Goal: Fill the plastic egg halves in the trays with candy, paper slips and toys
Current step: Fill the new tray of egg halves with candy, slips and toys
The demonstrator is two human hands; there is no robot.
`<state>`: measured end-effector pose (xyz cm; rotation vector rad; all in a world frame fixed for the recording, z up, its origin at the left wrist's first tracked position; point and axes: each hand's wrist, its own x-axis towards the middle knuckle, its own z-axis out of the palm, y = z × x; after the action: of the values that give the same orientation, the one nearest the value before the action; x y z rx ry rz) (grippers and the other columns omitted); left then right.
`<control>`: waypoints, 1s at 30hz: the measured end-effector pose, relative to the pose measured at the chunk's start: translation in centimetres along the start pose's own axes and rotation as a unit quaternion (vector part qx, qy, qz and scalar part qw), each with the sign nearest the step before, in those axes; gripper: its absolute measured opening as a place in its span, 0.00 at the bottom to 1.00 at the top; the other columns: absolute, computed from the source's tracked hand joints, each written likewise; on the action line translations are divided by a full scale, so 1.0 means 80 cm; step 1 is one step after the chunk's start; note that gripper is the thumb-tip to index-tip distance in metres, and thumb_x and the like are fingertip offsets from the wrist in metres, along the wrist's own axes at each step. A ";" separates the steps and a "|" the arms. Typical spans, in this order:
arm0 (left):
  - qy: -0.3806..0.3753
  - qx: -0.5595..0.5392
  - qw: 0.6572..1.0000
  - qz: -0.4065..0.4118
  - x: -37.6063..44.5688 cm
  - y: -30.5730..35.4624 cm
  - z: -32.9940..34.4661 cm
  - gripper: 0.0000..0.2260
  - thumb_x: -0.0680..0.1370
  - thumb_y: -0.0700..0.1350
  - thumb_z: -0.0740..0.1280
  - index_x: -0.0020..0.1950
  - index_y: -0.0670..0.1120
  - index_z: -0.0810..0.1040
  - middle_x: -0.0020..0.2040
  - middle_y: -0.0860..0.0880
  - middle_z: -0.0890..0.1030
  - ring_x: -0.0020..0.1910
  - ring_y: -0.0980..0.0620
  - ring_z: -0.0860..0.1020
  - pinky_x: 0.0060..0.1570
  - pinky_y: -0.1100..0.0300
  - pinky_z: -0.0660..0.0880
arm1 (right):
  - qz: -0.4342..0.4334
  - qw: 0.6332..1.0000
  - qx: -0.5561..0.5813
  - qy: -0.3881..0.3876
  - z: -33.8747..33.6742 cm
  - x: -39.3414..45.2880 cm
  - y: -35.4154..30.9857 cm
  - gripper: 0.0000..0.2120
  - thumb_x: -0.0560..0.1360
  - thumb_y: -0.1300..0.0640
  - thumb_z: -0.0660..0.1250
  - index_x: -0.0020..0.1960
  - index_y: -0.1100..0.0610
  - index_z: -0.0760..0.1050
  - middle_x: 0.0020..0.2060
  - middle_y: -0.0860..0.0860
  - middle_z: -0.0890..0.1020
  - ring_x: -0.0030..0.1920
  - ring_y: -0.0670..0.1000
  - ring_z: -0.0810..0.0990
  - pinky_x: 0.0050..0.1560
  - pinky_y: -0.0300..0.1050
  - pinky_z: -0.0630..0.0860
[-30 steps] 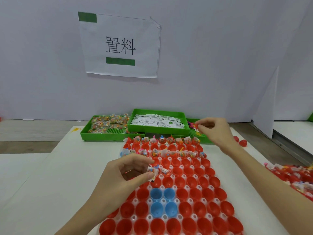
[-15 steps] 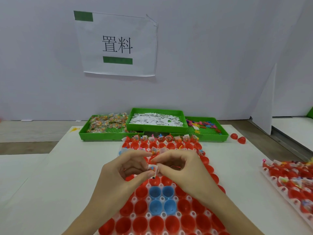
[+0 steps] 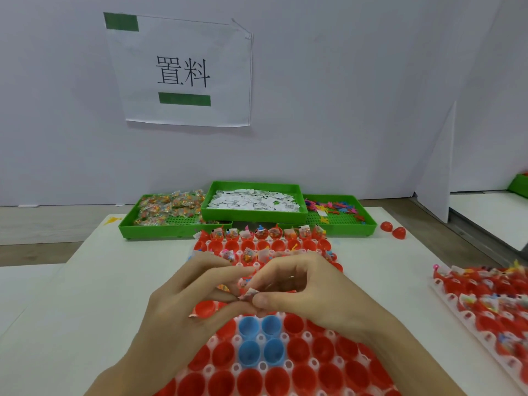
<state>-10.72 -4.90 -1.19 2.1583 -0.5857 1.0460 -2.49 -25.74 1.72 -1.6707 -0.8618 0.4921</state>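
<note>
Two egg trays sit on the table (image 3: 85, 295): one tray (image 3: 285, 364) at the near edge, another (image 3: 485, 307) at the right edge. Three green bins (image 3: 177, 228) line the far edge. Four blue halves (image 3: 261, 341) open upward. Left hand (image 3: 183, 307) and right hand (image 3: 308, 292) together pinch one slip (image 3: 250, 293) over the tray's middle.

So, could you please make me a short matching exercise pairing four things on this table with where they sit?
Things:
1. candy packets
2. paper slips
3. blue egg halves
4. two loose red egg halves

Places:
A. on the bare table right of the green trays
B. left green tray
C. among the red halves near the hands
D. middle green tray

Pairs: 1-B, 2-D, 3-C, 4-A
</note>
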 end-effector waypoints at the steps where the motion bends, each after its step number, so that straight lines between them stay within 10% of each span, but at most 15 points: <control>1: -0.006 0.004 1.000 0.015 0.000 0.000 -0.001 0.15 0.75 0.49 0.76 0.61 0.48 0.82 0.54 0.51 0.79 0.46 0.61 0.83 0.50 0.71 0.80 | 0.005 1.000 0.015 -0.007 -0.003 -0.001 0.000 0.07 0.76 0.58 0.76 0.54 0.54 0.85 0.48 0.52 0.88 0.50 0.51 0.88 0.53 0.39 0.81; 8: -0.032 0.031 0.998 -0.033 0.003 0.006 0.006 0.17 0.77 0.58 0.70 0.61 0.49 0.83 0.53 0.58 0.80 0.48 0.60 0.81 0.51 0.64 0.80 | -0.036 0.994 -0.061 0.078 -0.015 0.006 0.004 0.04 0.77 0.57 0.74 0.52 0.52 0.85 0.46 0.49 0.88 0.48 0.49 0.87 0.54 0.42 0.83; 12: -0.196 0.072 0.977 -0.048 0.005 0.010 0.005 0.20 0.84 0.63 0.56 0.62 0.57 0.83 0.57 0.68 0.80 0.62 0.62 0.74 0.62 0.65 0.70 | -0.013 0.958 -0.161 0.236 -0.049 0.008 0.014 0.04 0.76 0.58 0.75 0.49 0.51 0.85 0.43 0.45 0.87 0.45 0.45 0.86 0.52 0.41 0.83; 19: -0.399 0.134 0.907 -0.026 0.003 0.013 0.019 0.31 0.82 0.69 0.36 0.76 0.66 0.69 0.71 0.75 0.68 0.73 0.70 0.55 0.72 0.66 0.46 | 0.036 0.948 -0.258 0.184 -0.041 0.013 0.036 0.02 0.75 0.59 0.75 0.46 0.52 0.85 0.40 0.45 0.87 0.43 0.42 0.85 0.50 0.42 0.82; 30: -0.442 0.109 0.889 -0.056 0.008 0.021 0.014 0.33 0.80 0.72 0.36 0.79 0.65 0.65 0.74 0.72 0.66 0.71 0.70 0.50 0.68 0.70 0.34 | 0.071 0.918 -0.366 0.134 -0.027 0.018 0.036 0.02 0.74 0.59 0.77 0.45 0.52 0.87 0.40 0.45 0.85 0.41 0.42 0.82 0.46 0.38 0.81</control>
<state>-10.81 -6.92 -0.61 2.7896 -0.7424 -0.0100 0.76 -26.29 -0.24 -2.4315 -0.7659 0.0077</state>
